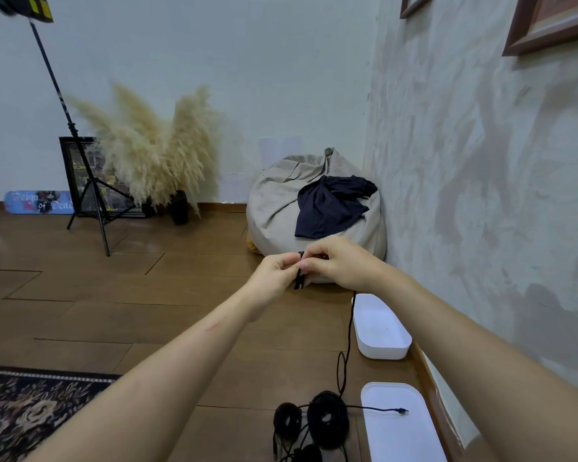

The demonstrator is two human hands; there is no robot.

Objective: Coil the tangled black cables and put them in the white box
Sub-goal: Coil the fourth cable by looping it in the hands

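Note:
Both my hands are raised in front of me and pinch the end of a black cable (348, 331). My left hand (276, 273) holds the plug end, which points down between the hands. My right hand (334, 261) grips the cable just beside it. From the right hand the cable hangs down to the floor, past the open white box (381, 328). On the floor below lie black coils (327, 420) and loose loops. The white lid (397, 425) lies beside them, with a thin cable end resting on it.
A grey beanbag (274, 208) with a dark cloth on it sits in the corner behind my hands. A tripod stand (90, 195), pampas grass in dark vases and a framed picture stand at the left wall. A patterned rug (24, 415) covers the floor at bottom left.

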